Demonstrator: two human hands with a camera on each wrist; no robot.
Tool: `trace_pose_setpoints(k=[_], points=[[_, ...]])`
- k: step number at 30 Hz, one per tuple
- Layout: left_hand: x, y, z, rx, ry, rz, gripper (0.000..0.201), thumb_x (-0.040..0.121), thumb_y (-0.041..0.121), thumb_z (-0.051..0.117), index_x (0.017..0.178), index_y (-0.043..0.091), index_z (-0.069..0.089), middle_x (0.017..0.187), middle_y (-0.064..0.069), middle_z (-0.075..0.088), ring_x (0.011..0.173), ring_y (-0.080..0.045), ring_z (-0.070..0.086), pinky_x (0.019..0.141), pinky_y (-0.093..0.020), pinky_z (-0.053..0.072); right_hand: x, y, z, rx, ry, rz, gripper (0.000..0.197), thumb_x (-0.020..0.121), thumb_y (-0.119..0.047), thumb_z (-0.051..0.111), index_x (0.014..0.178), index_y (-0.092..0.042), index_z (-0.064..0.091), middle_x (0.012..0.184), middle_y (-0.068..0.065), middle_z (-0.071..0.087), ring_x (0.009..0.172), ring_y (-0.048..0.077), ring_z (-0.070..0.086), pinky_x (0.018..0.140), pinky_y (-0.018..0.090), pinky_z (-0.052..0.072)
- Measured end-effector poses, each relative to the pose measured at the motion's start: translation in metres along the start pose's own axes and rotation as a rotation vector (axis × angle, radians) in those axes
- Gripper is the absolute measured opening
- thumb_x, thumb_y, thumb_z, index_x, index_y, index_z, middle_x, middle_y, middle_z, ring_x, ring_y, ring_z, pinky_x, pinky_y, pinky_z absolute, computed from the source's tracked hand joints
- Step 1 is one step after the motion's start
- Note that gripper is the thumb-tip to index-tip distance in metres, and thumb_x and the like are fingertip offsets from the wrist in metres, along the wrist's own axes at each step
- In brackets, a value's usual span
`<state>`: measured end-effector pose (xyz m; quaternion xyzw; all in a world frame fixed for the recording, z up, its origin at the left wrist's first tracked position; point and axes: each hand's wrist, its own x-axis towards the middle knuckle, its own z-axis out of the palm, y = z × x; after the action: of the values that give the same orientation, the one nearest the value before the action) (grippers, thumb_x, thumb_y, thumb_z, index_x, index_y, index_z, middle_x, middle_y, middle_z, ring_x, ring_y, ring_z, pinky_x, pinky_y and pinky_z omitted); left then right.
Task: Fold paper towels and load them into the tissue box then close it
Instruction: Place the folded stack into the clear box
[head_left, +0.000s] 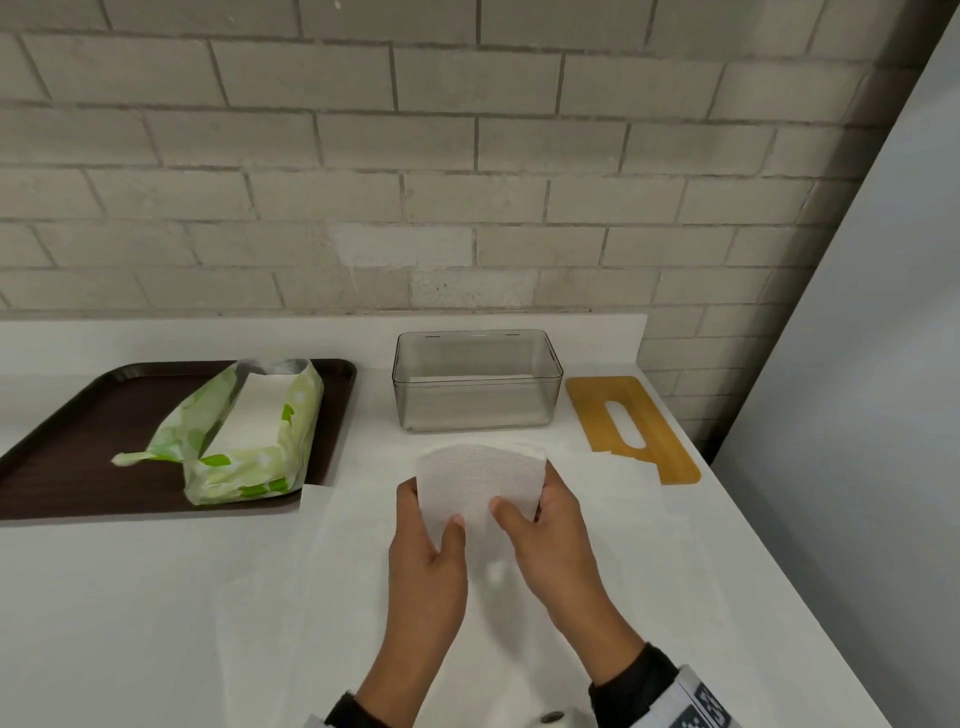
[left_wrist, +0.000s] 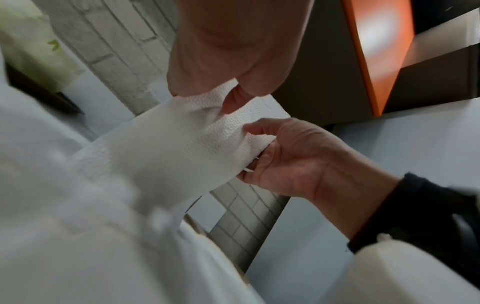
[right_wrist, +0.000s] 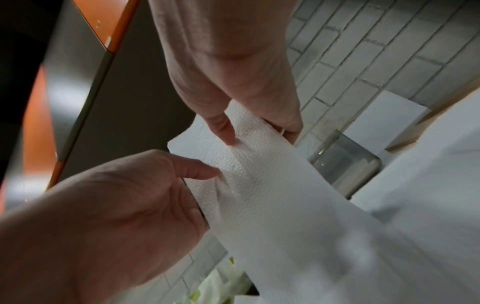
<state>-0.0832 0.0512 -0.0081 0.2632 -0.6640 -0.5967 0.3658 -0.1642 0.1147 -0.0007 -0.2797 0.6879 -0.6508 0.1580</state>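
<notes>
Both hands hold paper towel (head_left: 480, 486) above counter: left hand (head_left: 428, 551) and right hand (head_left: 545, 525) pinch its sides, thumbs on top. Long axis runs toward clear tissue box (head_left: 477, 384).

On the counter (head_left: 156, 597), the tray (head_left: 78, 415) lies at the left, near the wall (head_left: 467, 156). The pack of paper towels (head_left: 249, 436) lies on the tray, at its right part. The tissue box (head_left: 477, 382) stands right of the tray, close to the wall, and the lid (head_left: 631, 426) lies flat just right of the box. In front of the box, the left hand (head_left: 428, 545) and the right hand (head_left: 545, 540) hold a paper towel (head_left: 480, 480) between them, above the counter, one hand at each side.
</notes>
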Motion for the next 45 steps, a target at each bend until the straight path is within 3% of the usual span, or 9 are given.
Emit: trace_pose_setpoints(k=[7, 10, 13, 17, 22, 29, 34, 40, 45], points=[[0.002, 0.030, 0.002, -0.064, 0.058, 0.126, 0.037, 0.092, -0.002, 0.051, 0.100, 0.033, 0.045, 0.099, 0.016, 0.058, 0.084, 0.017, 0.058, 0.062, -0.001, 0.044, 0.001, -0.026, -0.007, 0.094, 0.015, -0.163, 0.036, 0.088, -0.007, 0.060, 0.101, -0.039, 0.049, 0.102, -0.017, 0.061, 0.093, -0.007, 0.060, 0.073, 0.009, 0.050], [0.011, 0.025, -0.002, -0.085, 0.089, 0.122, 0.037, 0.089, 0.001, 0.058, 0.100, 0.035, 0.049, 0.104, 0.013, 0.064, 0.092, 0.004, 0.063, 0.069, -0.008, 0.049, 0.006, -0.023, -0.009, 0.083, -0.010, -0.115, 0.038, 0.087, -0.008, 0.062, 0.101, -0.041, 0.052, 0.107, -0.014, 0.064, 0.099, 0.002, 0.062, 0.079, 0.015, 0.053], [0.016, 0.018, -0.005, -0.082, 0.030, 0.047, 0.028, 0.087, 0.012, 0.064, 0.098, 0.036, 0.056, 0.100, 0.013, 0.068, 0.092, -0.008, 0.067, 0.070, -0.016, 0.053, 0.008, -0.022, -0.014, 0.121, 0.015, -0.093, 0.033, 0.087, -0.008, 0.063, 0.097, -0.039, 0.057, 0.100, -0.016, 0.067, 0.092, 0.000, 0.065, 0.072, 0.016, 0.054], [0.016, 0.019, -0.002, -0.090, 0.023, 0.072, 0.021, 0.089, 0.015, 0.062, 0.097, 0.033, 0.060, 0.095, 0.013, 0.069, 0.087, -0.005, 0.068, 0.066, -0.011, 0.052, 0.010, -0.023, -0.014, 0.108, 0.031, -0.099, 0.027, 0.089, -0.012, 0.061, 0.097, -0.038, 0.058, 0.101, -0.012, 0.068, 0.094, 0.007, 0.065, 0.076, 0.020, 0.055], [0.011, 0.022, 0.007, -0.017, 0.026, 0.150, 0.029, 0.095, 0.009, 0.051, 0.106, 0.036, 0.046, 0.100, 0.021, 0.058, 0.088, 0.015, 0.059, 0.066, -0.003, 0.046, 0.005, -0.026, -0.008, 0.020, 0.041, -0.161, 0.038, 0.094, -0.012, 0.052, 0.105, -0.046, 0.040, 0.101, -0.031, 0.051, 0.091, -0.012, 0.054, 0.074, 0.002, 0.047], [0.003, -0.001, 0.013, 0.034, -0.013, -0.006, 0.049, 0.093, -0.007, 0.041, 0.123, 0.031, 0.030, 0.118, 0.006, 0.050, 0.097, -0.008, 0.054, 0.067, -0.003, 0.048, 0.001, 0.009, 0.000, -0.069, 0.034, 0.037, 0.035, 0.093, -0.007, 0.048, 0.111, -0.037, 0.040, 0.105, -0.014, 0.052, 0.096, 0.002, 0.052, 0.067, 0.002, 0.042], [0.005, 0.006, 0.017, -0.010, 0.004, 0.052, 0.046, 0.094, -0.006, 0.039, 0.121, 0.030, 0.030, 0.108, 0.018, 0.050, 0.091, 0.009, 0.056, 0.066, -0.001, 0.045, 0.006, 0.007, -0.004, -0.041, 0.059, -0.011, 0.042, 0.091, -0.006, 0.054, 0.108, -0.041, 0.039, 0.097, -0.027, 0.050, 0.087, -0.009, 0.052, 0.064, -0.002, 0.042], [0.015, 0.001, 0.015, 0.050, -0.077, -0.024, 0.043, 0.094, -0.008, 0.038, 0.118, 0.027, 0.035, 0.101, 0.019, 0.050, 0.087, 0.003, 0.053, 0.060, -0.001, 0.044, 0.015, 0.014, -0.007, -0.162, 0.031, 0.102, 0.032, 0.089, -0.005, 0.054, 0.108, -0.030, 0.047, 0.100, -0.008, 0.056, 0.090, 0.007, 0.055, 0.062, 0.006, 0.041], [0.056, -0.011, 0.004, 0.346, -0.210, 0.118, 0.029, 0.097, 0.003, 0.040, 0.115, 0.023, 0.050, 0.109, 0.007, 0.060, 0.097, -0.004, 0.057, 0.077, -0.009, 0.043, 0.043, -0.020, -0.045, -0.172, 0.119, 0.042, 0.032, 0.087, -0.001, 0.056, 0.117, -0.012, 0.057, 0.101, -0.001, 0.061, 0.093, 0.017, 0.059, 0.075, 0.025, 0.046]])
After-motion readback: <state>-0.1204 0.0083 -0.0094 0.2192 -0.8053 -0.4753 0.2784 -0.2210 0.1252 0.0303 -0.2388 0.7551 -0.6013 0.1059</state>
